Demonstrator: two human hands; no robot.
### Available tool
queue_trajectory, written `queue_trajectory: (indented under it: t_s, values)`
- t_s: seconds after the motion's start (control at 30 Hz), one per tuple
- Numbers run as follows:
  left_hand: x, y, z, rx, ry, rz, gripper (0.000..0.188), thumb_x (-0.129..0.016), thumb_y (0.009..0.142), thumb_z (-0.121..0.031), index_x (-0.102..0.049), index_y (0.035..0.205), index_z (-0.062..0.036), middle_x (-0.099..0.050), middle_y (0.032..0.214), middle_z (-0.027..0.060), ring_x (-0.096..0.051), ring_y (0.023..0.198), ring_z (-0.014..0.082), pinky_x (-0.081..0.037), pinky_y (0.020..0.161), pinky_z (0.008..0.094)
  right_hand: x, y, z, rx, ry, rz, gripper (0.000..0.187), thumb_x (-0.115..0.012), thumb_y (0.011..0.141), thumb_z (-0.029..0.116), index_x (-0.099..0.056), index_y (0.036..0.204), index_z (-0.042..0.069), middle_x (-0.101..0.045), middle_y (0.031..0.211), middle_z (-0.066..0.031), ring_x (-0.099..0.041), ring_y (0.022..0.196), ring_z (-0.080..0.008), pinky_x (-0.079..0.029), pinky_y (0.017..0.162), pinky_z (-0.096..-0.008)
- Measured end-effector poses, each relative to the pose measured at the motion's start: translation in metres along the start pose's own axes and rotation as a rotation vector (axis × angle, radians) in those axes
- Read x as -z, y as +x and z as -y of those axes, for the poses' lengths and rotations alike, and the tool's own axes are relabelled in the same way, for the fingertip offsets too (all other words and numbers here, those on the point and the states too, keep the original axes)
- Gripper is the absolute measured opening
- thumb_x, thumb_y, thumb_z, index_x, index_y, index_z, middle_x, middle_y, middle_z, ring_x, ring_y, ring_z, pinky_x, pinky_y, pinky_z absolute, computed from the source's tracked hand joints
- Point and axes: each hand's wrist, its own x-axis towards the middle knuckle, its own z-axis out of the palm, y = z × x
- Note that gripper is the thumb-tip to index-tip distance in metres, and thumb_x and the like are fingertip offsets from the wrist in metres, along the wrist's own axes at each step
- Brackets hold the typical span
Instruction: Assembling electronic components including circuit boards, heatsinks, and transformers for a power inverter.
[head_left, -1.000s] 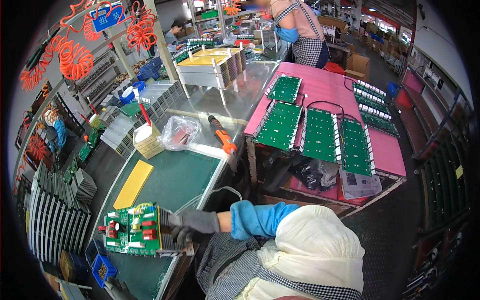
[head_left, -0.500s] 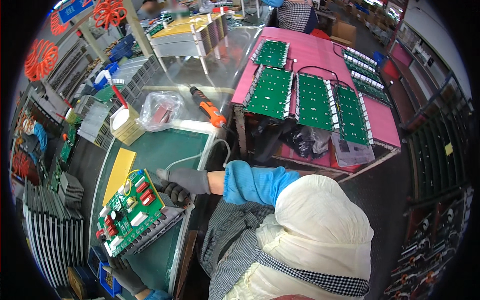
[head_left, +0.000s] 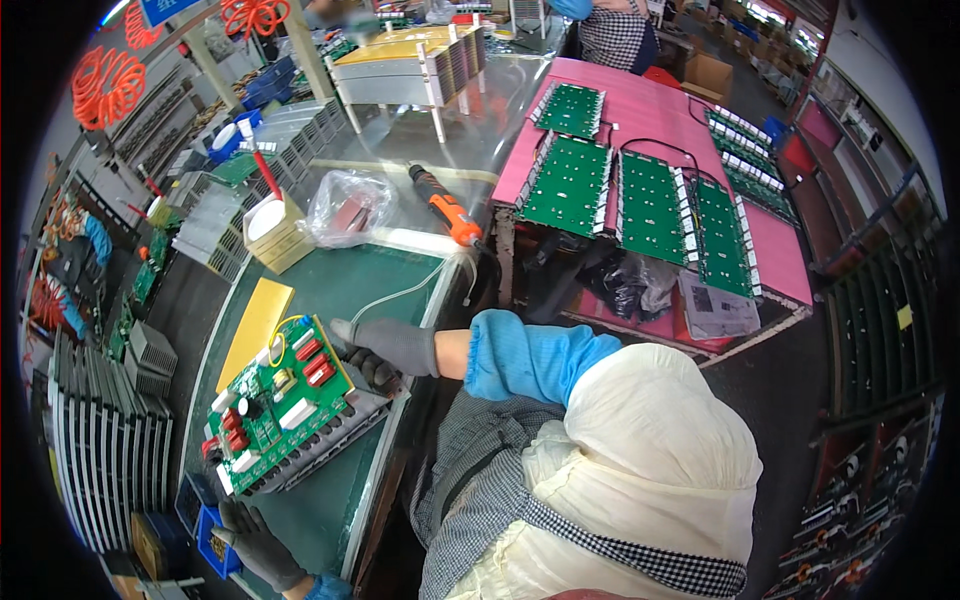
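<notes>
A circuit board [head_left: 265, 428] on a finned heatsink [head_left: 322, 452] sits over the green tabletop [head_left: 350, 285]. By the tabletop's right edge, the gloved right hand [head_left: 388, 352] has its fingers clamped on the heatsink's end; near the tabletop's left edge, the gloved left hand [head_left: 262, 548], fingers apart, is at a blue bin [head_left: 226, 566].

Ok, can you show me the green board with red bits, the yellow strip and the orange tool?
Green board with red bits [head_left: 270, 412]: head view, middle of its top face.
Yellow strip [head_left: 256, 330]: head view, middle of its flat face.
Orange tool [head_left: 449, 211]: head view, its body.
</notes>
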Motion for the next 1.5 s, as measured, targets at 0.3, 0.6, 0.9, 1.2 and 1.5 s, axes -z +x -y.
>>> queue_trajectory:
  t_s: [0.3, 0.6, 0.9, 1.2, 1.5]
  values:
    - [-0.026, -0.018, -0.094, -0.294, 0.047, 0.173, 0.059, -0.023, 0.108, -0.042, -0.032, 0.149, 0.0005, -0.033, 0.156, 0.0149, -0.028, 0.146, 0.0285, -0.02, 0.122, 0.0423, -0.019, -0.027, 0.015, 0.056, -0.007, 0.139, 0.064, -0.05, 0.092, 0.069, -0.07, 0.113, 0.012, -0.073, 0.092, -0.0087, -0.068, 0.068, -0.0142, -0.055, 0.058, -0.0299]
    - [-0.186, 0.0, -0.149, -0.502, 0.571, 0.642, 0.043, -0.039, 0.104, -0.008, -0.038, 0.147, -0.0001, -0.038, 0.152, 0.0145, -0.04, 0.14, 0.0253, -0.04, 0.111, 0.0362, 0.012, 0.009, -0.008, -0.032, 0.046, 0.174, 0.06, -0.05, 0.094, 0.065, -0.07, 0.096, 0.009, -0.063, 0.065, -0.004, -0.053, 0.045, -0.0131, -0.038, 0.04, -0.0302]
    - [-0.462, 0.028, -0.086, 0.218, 0.402, 0.868, 0.052, -0.06, 0.096, -0.046, -0.053, 0.134, -0.0113, -0.058, 0.126, 0.003, -0.056, 0.113, 0.0176, -0.049, 0.091, 0.0386, 0.03, -0.028, 0.046, 0.279, -0.804, 0.366, 0.041, -0.056, 0.095, 0.041, -0.067, 0.106, 0.003, -0.067, 0.082, -0.0145, -0.066, 0.075, -0.0267, -0.052, 0.065, -0.0384]
    - [-0.646, 0.085, 0.019, 0.605, 0.303, 0.856, 0.107, -0.07, 0.084, -0.057, -0.011, 0.154, -0.0005, -0.023, 0.154, 0.023, -0.035, 0.137, 0.0365, -0.035, 0.11, 0.0565, 0.133, -0.064, 0.288, 0.721, -1.576, -0.042, 0.032, -0.056, 0.086, 0.035, -0.07, 0.093, 0.008, -0.069, 0.082, -0.019, -0.068, 0.076, -0.0388, -0.053, 0.07, -0.0498]
    - [-0.73, 0.131, 0.081, 0.992, -0.089, 0.62, 0.099, -0.084, 0.073, -0.053, -0.029, 0.136, -0.0014, -0.033, 0.133, 0.0215, -0.04, 0.124, 0.0408, -0.042, 0.101, 0.0636, 0.383, 0.024, 0.463, 0.803, -1.126, -1.228, 0.034, -0.063, 0.088, 0.031, -0.068, 0.115, 0.011, -0.068, 0.103, -0.0166, -0.068, 0.093, -0.0332, -0.052, 0.085, -0.0431]
